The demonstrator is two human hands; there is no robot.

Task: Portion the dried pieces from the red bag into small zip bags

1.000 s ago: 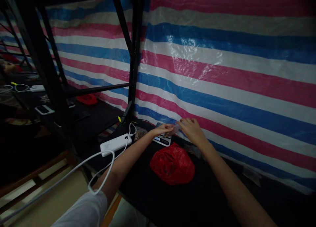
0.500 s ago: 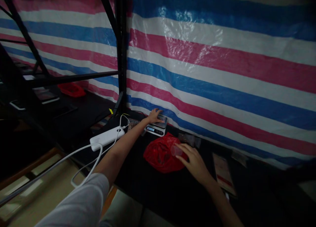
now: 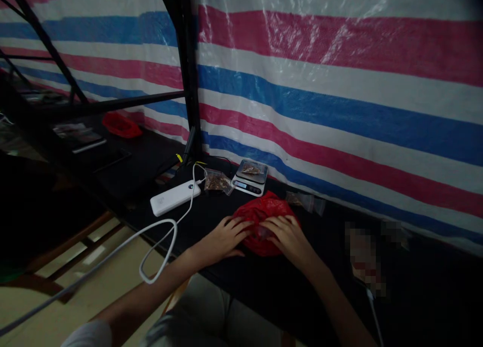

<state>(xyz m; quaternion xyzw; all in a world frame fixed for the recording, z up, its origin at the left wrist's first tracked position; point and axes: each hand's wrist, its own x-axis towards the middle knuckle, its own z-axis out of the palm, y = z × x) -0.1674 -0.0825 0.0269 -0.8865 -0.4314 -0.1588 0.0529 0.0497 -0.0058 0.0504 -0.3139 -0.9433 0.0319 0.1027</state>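
The left grip (image 3: 222, 239) lies spread, its fingers resting on the left side of a red plastic bag (image 3: 264, 223). The right grip (image 3: 289, 238) curves over the bag's near right side; whether it pinches the plastic, I cannot tell. The bag sits on a black surface (image 3: 211, 216), right between the hands. Beyond it stands a digital kitchen scale (image 3: 249, 178) carrying a small clear bag with brown bits. Just left of the scale lies a clear zip bag of brown flakes (image 3: 217, 182), then a white power bank (image 3: 174, 197) with a white cable (image 3: 158, 246) looping towards the near edge. A clear packet (image 3: 305, 202) lies far right of the red bag, against a striped tarpaulin (image 3: 339, 85) hung behind a black metal frame (image 3: 187, 60).
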